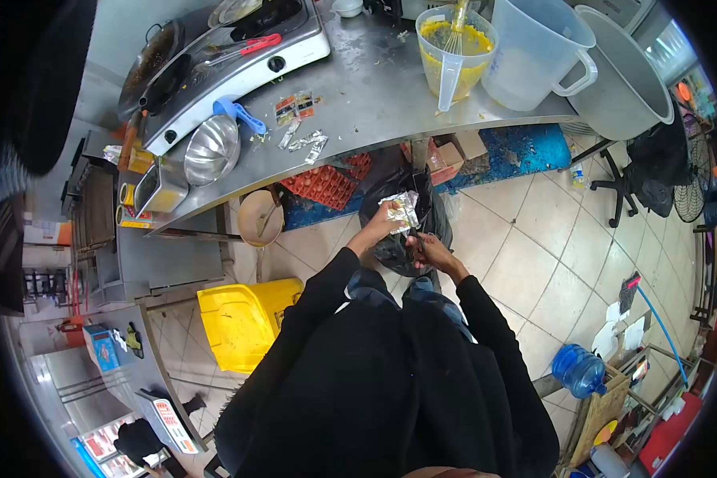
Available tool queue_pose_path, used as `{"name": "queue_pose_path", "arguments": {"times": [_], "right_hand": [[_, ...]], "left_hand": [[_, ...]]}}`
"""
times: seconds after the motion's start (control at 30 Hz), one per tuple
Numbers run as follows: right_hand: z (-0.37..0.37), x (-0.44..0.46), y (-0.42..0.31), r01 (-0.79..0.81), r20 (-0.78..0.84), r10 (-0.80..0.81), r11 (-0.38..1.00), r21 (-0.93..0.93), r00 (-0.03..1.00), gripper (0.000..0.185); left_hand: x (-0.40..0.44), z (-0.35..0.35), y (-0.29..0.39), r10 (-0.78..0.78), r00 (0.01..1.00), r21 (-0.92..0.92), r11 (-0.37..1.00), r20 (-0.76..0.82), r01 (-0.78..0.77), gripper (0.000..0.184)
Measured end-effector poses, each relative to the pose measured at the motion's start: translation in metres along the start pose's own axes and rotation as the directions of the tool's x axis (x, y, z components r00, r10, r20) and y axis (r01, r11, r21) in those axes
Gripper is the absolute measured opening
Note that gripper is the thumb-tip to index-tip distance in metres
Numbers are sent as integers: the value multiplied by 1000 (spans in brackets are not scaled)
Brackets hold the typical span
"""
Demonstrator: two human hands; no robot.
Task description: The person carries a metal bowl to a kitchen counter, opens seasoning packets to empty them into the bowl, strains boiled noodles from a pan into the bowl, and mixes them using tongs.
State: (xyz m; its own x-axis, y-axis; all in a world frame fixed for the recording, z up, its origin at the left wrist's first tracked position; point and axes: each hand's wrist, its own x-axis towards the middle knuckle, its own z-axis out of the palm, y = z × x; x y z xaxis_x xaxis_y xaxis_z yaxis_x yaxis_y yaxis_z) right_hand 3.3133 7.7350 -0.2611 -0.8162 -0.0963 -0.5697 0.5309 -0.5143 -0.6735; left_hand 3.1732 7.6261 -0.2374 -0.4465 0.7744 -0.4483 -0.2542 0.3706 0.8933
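My left hand (378,225) grips a crumpled silver foil packet (401,210) in front of my knees, beyond the table edge. My right hand (433,253) is closed just right of and below the packet, around a small dark object that I cannot make out. Directly under both hands is a black plastic bag (390,253) on the floor. Torn foil scraps (314,145) and a printed packet (295,109) lie on the steel table (366,95).
A white gas stove (239,80), a metal bowl (213,150) and a jug with yellow batter and a whisk (456,60) stand on the table. A yellow bin (239,323) is at my left. Red egg trays (327,185) sit beneath the table. A water bottle (579,370) lies right.
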Motion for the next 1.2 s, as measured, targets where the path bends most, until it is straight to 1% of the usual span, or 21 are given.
{"name": "queue_pose_path", "arguments": {"times": [0.07, 0.1, 0.13, 0.23, 0.27, 0.37, 0.47, 0.57, 0.67, 0.77, 0.8, 0.83, 0.87, 0.9, 0.97, 1.07, 1.1, 1.13, 1.17, 1.2], "right_hand": [[2, 4, -1, -35, 10, 34, 993, 109, 999, 38], [2, 5, -3, -26, 1, 26, 996, 90, 1000, 38], [1, 6, -7, -17, -7, 17, 997, 72, 1000, 38], [0, 12, -10, 4, -29, -5, 1000, -14, 1000, 41], [1, 14, -12, 10, -35, -11, 999, -47, 999, 42], [1, 18, -14, -53, -23, 54, 998, 41, 998, 45], [-6, 25, -16, -75, -30, 75, 997, -7, 997, 49], [-12, 30, -14, -24, -26, 22, 993, -117, 999, 49], [-13, 29, -19, -95, -67, 91, 993, -67, 994, 46], [-11, 31, -27, -102, -44, 106, 991, 83, 993, 44], [-15, 34, -26, -90, -45, 92, 995, 48, 995, 40], [-17, 38, -26, -79, -45, 79, 997, 13, 996, 36], [-20, 41, -24, -68, -45, 67, 997, -22, 997, 32], [-22, 43, -23, -80, -47, 79, 996, -30, 996, 36], [-25, 47, -22, -104, -50, 101, 994, -46, 994, 44], [-27, 56, -19, -155, -103, 164, 983, 98, 981, 41], [-29, 60, -19, -176, -99, 184, 980, 91, 978, 41], [-31, 63, -18, -197, -94, 205, 977, 85, 974, 40], [-34, 68, -17, -219, -88, 225, 973, 80, 970, 40], [-36, 73, -15, -206, -85, 212, 976, 76, 973, 40]], "left_hand": [[7, -2, -9, 51, 998, 66, 996, 39, -54, 43], [10, -2, -14, 76, 995, 98, 992, 59, -82, 42], [14, -4, -19, 57, 998, 76, 995, 31, -59, 43], [21, -9, -21, 19, 1000, 3, 1000, 21, -19, 44], [22, -10, -19, 11, 1000, -15, 1000, 16, -11, 49], [20, -11, -16, -37, 995, 40, 999, 93, 33, 53], [25, -12, -22, -31, 998, 76, 997, 46, 27, 58], [28, -16, -23, -17, 998, 79, 997, 53, 13, 58], [28, -14, -16, -70, 993, 120, 991, 97, 59, 57], [37, -11, -25, -33, 994, 62, 998, 105, 26, 57], [38, -12, -26, -22, 996, 75, 997, 88, 16, 56], [43, -14, -31, -17, 992, 49, 999, 125, 11, 53], [56, -20, -51, -11, 987, 22, 1000, 161, 7, 50], [61, -21, -54, -3, 981, -5, 1000, 196, 4, 48], [60, -20, -58, -23, 987, 9, 1000, 160, 22, 50], [59, -19, -56, -47, 990, 30, 999, 132, 44, 51], [61, -20, -59, -55, 990, 38, 998, 127, 50, 52], [64, -19, -62, -51, 995, 0, 999, 85, 51, 46], [70, -21, -66, -42, 994, -14, 999, 103, 43, 46], [75, -24, -71, -34, 992, -29, 999, 122, 37, 45]]}}
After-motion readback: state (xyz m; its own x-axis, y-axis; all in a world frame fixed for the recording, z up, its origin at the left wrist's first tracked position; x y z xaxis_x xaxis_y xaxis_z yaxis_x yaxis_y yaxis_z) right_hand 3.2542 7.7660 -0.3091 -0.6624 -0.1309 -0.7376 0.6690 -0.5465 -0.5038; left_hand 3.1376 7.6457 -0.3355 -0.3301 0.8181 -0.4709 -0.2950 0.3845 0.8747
